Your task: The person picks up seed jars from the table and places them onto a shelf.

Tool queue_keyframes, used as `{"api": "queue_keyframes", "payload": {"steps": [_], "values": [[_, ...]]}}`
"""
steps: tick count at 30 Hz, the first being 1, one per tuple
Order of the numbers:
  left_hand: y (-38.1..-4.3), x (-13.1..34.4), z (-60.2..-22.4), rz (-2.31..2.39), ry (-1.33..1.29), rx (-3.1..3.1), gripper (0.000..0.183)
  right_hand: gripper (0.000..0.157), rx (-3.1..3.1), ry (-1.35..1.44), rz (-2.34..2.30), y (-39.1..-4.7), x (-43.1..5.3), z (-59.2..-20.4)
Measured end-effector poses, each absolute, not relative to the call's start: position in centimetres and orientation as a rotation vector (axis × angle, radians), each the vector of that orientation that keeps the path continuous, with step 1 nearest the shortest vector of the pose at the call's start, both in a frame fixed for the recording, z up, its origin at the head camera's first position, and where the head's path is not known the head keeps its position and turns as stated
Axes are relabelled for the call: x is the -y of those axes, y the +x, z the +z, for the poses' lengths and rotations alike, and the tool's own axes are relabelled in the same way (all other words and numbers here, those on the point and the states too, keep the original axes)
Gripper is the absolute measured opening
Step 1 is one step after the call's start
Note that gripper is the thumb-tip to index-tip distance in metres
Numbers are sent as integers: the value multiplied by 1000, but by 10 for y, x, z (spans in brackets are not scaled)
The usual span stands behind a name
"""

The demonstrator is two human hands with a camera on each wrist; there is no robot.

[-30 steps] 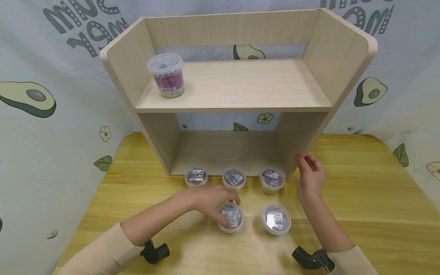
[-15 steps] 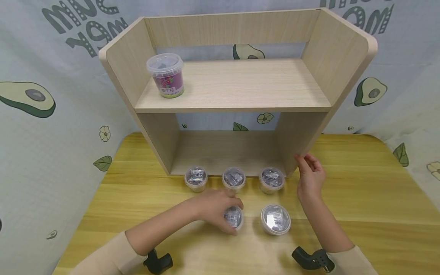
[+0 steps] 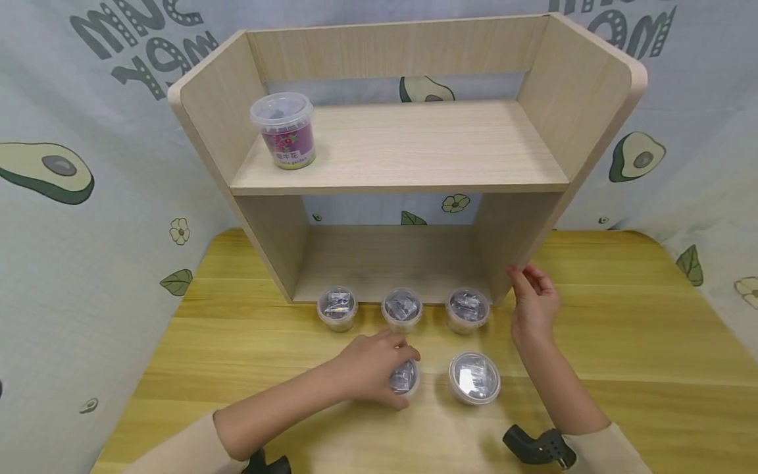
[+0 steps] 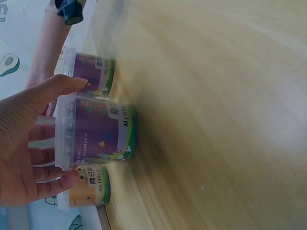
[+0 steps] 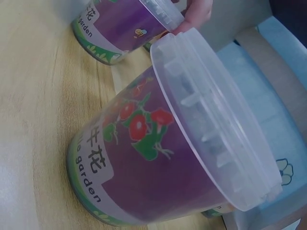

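My left hand [image 3: 374, 372] spans a small purple-labelled plastic tub [image 3: 404, 378] with a clear lid. In the left wrist view, its thumb lies at one side of the lid and its curled fingers at the other, and the tub [image 4: 100, 129] stands upright on the table. My right hand [image 3: 535, 306] pinches the lower front edge of the right side panel of a pale wooden shelf [image 3: 509, 237]. Beside the left hand's tub, another purple tub [image 3: 475, 378] stands close to my right forearm; this tub [image 5: 144, 139] fills much of the right wrist view.
Below the shelf's front stand three more lidded tubs: a left one [image 3: 337, 307], a middle one [image 3: 403, 308] and a right one [image 3: 467, 309]. An orange-labelled tub [image 4: 88, 184] shows in the left wrist view. One purple tub [image 3: 288, 135] sits at the upper shelf's left end.
My left hand has shifted slightly right and closed around the front middle tub, covering more of its lid. The right hand stays at the shelf panel.
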State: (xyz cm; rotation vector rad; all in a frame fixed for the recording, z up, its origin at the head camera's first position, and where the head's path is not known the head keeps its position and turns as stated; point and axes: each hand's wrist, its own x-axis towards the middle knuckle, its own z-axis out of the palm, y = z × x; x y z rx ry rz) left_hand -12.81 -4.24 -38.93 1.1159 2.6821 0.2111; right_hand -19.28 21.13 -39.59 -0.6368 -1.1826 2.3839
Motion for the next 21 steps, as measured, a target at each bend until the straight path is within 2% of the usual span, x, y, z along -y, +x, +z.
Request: {"api": "queue_keyframes", "payload": {"steps": [21], "values": [[-118,38,-392,166,1039,-2753,58,17,1148,-668,2451,-193,-213,-395]]}}
